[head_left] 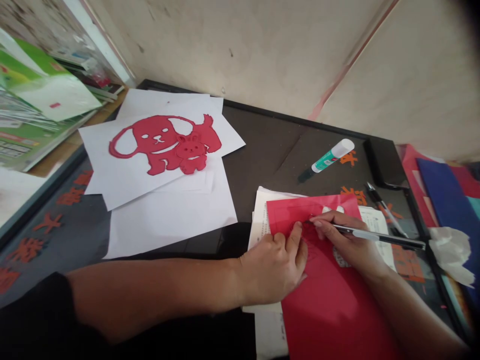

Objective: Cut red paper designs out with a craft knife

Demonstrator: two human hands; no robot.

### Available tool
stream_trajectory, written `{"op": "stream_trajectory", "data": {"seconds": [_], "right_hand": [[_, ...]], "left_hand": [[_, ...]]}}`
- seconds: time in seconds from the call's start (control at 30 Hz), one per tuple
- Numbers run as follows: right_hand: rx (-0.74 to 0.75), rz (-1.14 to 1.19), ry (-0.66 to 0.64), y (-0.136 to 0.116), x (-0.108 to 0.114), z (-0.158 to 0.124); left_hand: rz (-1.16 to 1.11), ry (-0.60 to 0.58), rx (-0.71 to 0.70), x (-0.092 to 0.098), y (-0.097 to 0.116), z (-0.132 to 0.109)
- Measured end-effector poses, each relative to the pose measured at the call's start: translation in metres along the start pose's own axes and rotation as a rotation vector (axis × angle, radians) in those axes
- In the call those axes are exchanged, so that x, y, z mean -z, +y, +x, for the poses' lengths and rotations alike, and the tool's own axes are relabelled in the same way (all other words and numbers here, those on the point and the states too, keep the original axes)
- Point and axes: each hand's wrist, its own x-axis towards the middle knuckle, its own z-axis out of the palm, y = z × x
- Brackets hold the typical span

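Observation:
A sheet of red paper (330,305) lies in front of me on top of some printed pages (260,220). It has cut-out holes and faint drawn lines near its top. My left hand (277,265) rests on the paper's left side, index finger stretched forward and pressing down, other fingers loosely bent. In my right hand (348,240) a pen (378,237) is gripped, its tip against the red paper just beside my left index fingertip. To the left, a red paper-cut dog (157,130) with a small red paper-cut rabbit (191,150) lies on white sheets (131,230).
A glue stick (332,156) stands on the dark table (258,145). Another pen (386,210) lies at right, near crumpled white paper (450,252) and coloured sheets (446,195). Green books (45,115) are stacked at far left. A wall (243,50) borders the table's back.

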Motion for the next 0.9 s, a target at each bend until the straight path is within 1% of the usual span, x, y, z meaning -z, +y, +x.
{"op": "stream_trajectory", "data": {"seconds": [0.3,0.57,0.63,0.7,0.77,0.83,0.9], "right_hand": [[0.035,-0.075,-0.028,-0.001,0.001,-0.003],[0.012,-0.063,-0.075,0.0,0.004,-0.003],[0.013,-0.047,-0.069,0.0,0.003,-0.003],[0.003,-0.016,-0.004,0.002,0.002,-0.003],[-0.026,0.055,0.112,0.004,0.003,-0.004],[-0.057,0.152,0.21,0.006,0.009,-0.006],[-0.059,0.23,0.274,0.006,0.021,-0.012]], "left_hand": [[0.009,0.009,0.005,0.001,0.0,0.0],[-0.001,-0.024,0.001,0.0,0.002,0.0],[-0.006,-0.022,0.007,0.0,0.0,0.0],[-0.01,-0.011,0.001,0.002,-0.002,0.0],[-0.007,0.004,-0.031,0.004,-0.003,0.001],[0.008,0.006,-0.048,0.007,-0.003,0.001],[0.037,0.0,-0.032,0.009,0.001,0.0]]}}
